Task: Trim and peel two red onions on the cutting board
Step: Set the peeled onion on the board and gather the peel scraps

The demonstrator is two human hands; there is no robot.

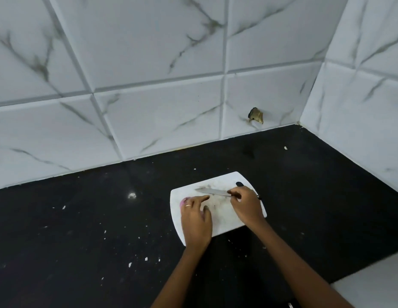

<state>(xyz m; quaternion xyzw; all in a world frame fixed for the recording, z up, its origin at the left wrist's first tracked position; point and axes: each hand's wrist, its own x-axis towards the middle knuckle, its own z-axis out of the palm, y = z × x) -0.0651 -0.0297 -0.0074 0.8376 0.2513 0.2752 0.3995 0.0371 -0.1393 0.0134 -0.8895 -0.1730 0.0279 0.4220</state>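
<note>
A white cutting board lies on a black counter, just below the centre of the frame. A knife rests across the upper part of the board, blade tip pointing to the left of the frame. The right hand grasps the knife at the junction of blade and handle, fingers curled round it; the dark handle end shows past the hand at the board's upper right corner.

The left hand rests over the left part of the board, index finger extended toward the blade, the other fingers bent downward. A ring sits on one finger. A pink-purple onion shows at the left edge of this hand, on the left side of the board; most of it is hidden, and whether the fingers clasp it cannot be determined. Only one onion is visible.

Small pale scraps are scattered over the counter. White marbled wall tiles fill the upper half of the frame
</note>
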